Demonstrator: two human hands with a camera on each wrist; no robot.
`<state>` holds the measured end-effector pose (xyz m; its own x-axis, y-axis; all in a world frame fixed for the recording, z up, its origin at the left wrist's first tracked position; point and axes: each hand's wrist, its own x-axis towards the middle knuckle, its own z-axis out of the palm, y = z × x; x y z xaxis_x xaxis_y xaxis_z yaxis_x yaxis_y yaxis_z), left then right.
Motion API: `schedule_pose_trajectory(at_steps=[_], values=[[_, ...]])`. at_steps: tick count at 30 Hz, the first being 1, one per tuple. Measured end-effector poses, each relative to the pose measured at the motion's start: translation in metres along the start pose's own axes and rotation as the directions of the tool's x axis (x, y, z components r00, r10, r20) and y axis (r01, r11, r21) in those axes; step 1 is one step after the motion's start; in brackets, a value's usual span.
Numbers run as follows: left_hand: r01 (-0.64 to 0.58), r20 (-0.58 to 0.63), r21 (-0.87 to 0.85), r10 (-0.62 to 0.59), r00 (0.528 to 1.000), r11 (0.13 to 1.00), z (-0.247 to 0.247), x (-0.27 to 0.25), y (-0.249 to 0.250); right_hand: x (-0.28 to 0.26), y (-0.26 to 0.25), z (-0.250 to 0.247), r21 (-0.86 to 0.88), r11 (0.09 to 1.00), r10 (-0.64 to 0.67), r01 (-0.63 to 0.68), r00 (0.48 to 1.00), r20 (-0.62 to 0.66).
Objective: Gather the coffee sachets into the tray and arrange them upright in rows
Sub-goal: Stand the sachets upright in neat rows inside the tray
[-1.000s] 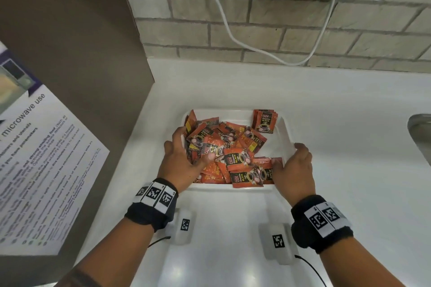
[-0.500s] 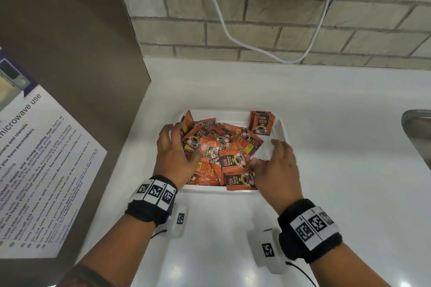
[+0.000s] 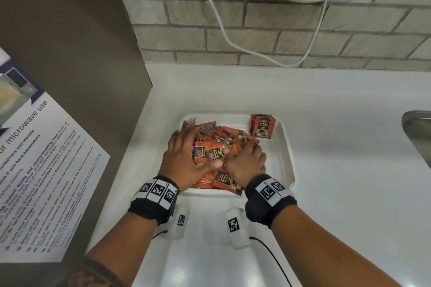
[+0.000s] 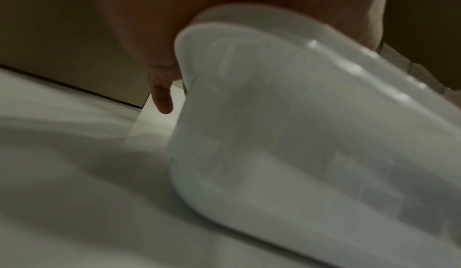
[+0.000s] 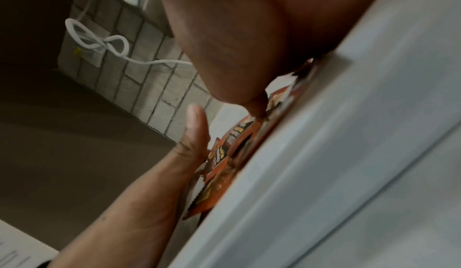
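Note:
A white tray (image 3: 288,158) on the counter holds a loose heap of orange-red coffee sachets (image 3: 215,152). A few more sachets (image 3: 263,125) stand upright together in its far right corner. My left hand (image 3: 184,161) lies spread over the heap's left side, thumb pressing a sachet. My right hand (image 3: 246,161) is against the heap's right side, fingers bent down into it, tips hidden. The left wrist view shows the tray wall (image 4: 274,114) and one finger (image 4: 163,102). The right wrist view shows sachets (image 5: 224,163) above the tray rim (image 5: 299,154).
A brown side panel with a microwave-use notice (image 3: 35,170) closes off the left. A brick wall with a hanging white cable (image 3: 256,53) stands behind. A steel sink edge (image 3: 417,128) is at the far right, with white counter (image 3: 338,123) between it and the tray.
Both hands moved inward from the tray's sides. The right hand slid left into the heap and its fingers bent. The sachets are bunched tighter toward the tray's left and middle.

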<state>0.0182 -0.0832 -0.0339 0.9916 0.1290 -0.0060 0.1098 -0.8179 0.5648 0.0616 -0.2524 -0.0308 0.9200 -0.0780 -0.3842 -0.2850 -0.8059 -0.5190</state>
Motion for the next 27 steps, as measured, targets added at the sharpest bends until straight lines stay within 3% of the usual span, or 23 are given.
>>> schedule_pose_trajectory(at_steps=[3, 8, 13, 17, 24, 27], values=[[-0.007, 0.010, -0.006, 0.007, 1.000, 1.000, -0.001, 0.000, -0.001, -0.002, -0.011, 0.008, 0.145, 0.988, -0.048, 0.054, 0.998, -0.041], [0.005, 0.044, -0.024, -0.004, 0.999, 1.000, -0.004, 0.000, -0.001, -0.002, -0.017, 0.007, 0.345, 0.932, -0.113, 0.107, 0.994, -0.002], [0.001, 0.070, 0.027, -0.003, 0.998, 1.000, -0.004, 0.000, -0.001, 0.000, -0.021, 0.008, 0.570, 0.816, -0.150, 0.098, 0.988, 0.045], [0.019, 0.064, 0.073, -0.024, 0.998, 0.997, -0.001, 0.001, 0.000, 0.004, -0.021, 0.006, 0.577, 0.812, -0.129, 0.088, 0.991, 0.030], [0.009, 0.082, 0.131, -0.020, 0.996, 0.991, -0.001, 0.002, 0.000, 0.004, -0.027, 0.001, 0.634, 0.773, -0.175, 0.032, 0.971, 0.164], [0.006, 0.077, 0.140, -0.017, 0.997, 0.990, 0.000, 0.002, 0.001, 0.009, -0.029, 0.004, 0.675, 0.738, -0.123, 0.011, 0.985, 0.118]])
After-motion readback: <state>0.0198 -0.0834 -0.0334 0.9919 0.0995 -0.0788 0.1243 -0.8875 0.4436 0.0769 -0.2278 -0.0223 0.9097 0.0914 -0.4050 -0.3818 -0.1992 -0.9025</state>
